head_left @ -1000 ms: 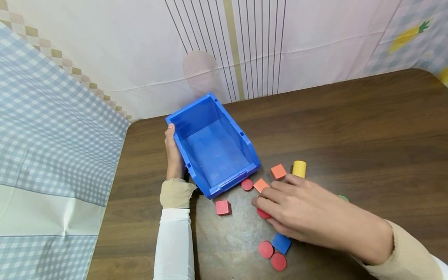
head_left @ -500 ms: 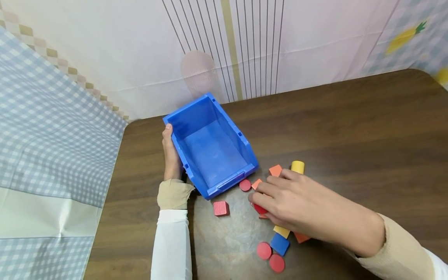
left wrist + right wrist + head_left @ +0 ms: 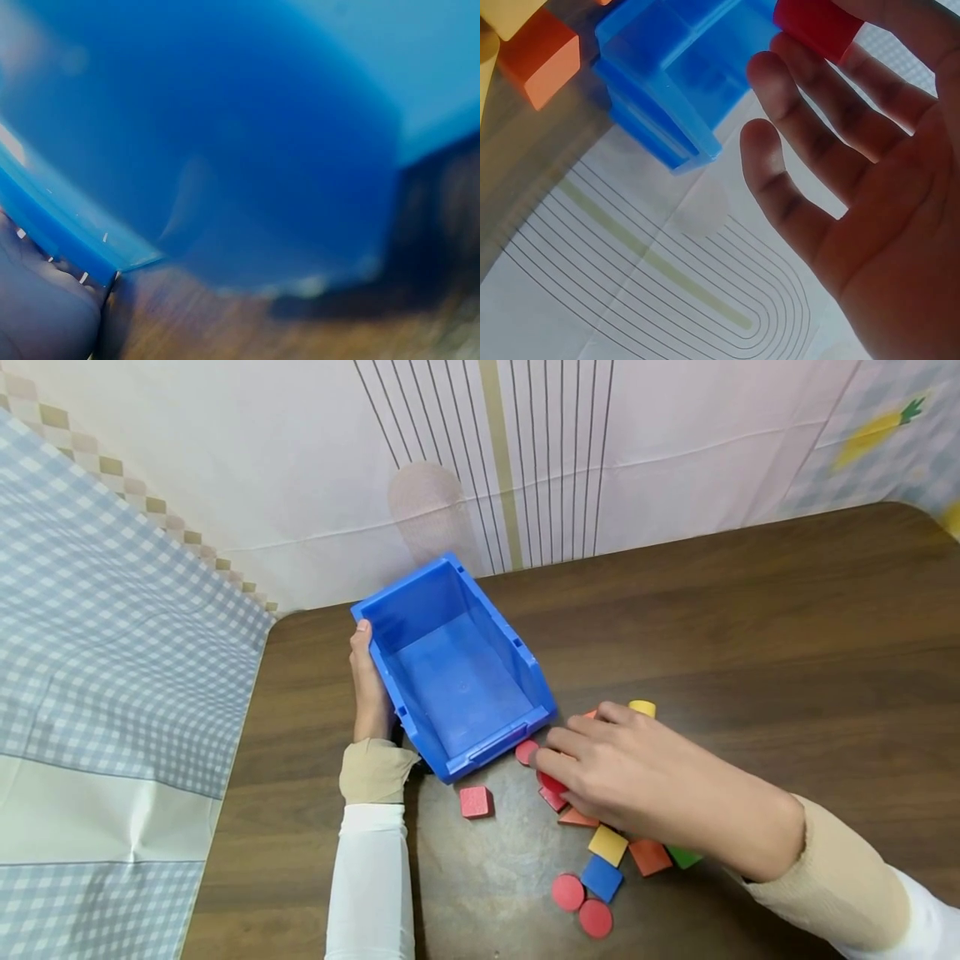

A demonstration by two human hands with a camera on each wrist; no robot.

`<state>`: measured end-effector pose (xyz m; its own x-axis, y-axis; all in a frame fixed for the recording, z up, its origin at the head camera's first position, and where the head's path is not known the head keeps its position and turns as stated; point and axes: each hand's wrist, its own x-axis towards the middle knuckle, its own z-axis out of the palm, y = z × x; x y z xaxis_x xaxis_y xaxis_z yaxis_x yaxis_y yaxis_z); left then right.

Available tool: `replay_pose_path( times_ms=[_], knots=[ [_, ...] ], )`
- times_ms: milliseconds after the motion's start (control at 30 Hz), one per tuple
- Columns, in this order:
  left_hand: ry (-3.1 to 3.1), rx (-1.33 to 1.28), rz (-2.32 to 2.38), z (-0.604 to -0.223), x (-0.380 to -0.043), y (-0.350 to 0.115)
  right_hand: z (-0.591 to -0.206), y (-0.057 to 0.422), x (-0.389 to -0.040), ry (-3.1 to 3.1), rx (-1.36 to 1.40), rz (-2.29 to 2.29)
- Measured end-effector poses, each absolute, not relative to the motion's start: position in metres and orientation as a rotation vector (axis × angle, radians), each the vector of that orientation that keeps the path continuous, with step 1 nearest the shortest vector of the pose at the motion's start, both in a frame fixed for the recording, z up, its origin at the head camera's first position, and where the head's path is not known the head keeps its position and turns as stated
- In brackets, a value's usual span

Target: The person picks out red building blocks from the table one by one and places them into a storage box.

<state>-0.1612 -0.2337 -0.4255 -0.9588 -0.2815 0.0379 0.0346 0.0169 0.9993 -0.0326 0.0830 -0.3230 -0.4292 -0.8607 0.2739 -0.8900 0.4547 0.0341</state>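
My left hand (image 3: pixel 369 689) grips the left wall of an open-fronted blue plastic bin (image 3: pixel 459 687), thumb over the rim. Nothing lies inside the bin. In the left wrist view the bin's blue wall (image 3: pixel 247 150) fills most of the picture, blurred. My right hand (image 3: pixel 637 777) pinches a red cylinder (image 3: pixel 817 28) between thumb and fingers, over the blocks just right of the bin's front lip. Its ring and little fingers stay off the cylinder. Under this hand lie a red piece (image 3: pixel 552 799) and an orange block (image 3: pixel 578 817), both partly covered.
A red cube (image 3: pixel 475 802) and a red disc (image 3: pixel 526 752) lie near the bin's front. Lower down are two red discs (image 3: pixel 568 892), a blue block (image 3: pixel 602 878), a yellow block (image 3: pixel 608 845), an orange block (image 3: pixel 649 857) and a green block (image 3: pixel 683 857). A yellow cylinder (image 3: pixel 642 708) stands behind.
My right hand has shifted slightly up and left with the red cylinder, uncovering yellow, orange and green blocks beneath it. The left hand and the bin stay in place.
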Motion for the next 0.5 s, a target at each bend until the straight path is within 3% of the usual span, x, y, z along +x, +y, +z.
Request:
replay_pose_path(
  times_ms=[500],
  knots=[
    [-2.066,0.243,-2.026,-0.427,-0.162,-0.234,-0.326,0.081,-0.044,-2.451,1.514,0.183]
  ],
)
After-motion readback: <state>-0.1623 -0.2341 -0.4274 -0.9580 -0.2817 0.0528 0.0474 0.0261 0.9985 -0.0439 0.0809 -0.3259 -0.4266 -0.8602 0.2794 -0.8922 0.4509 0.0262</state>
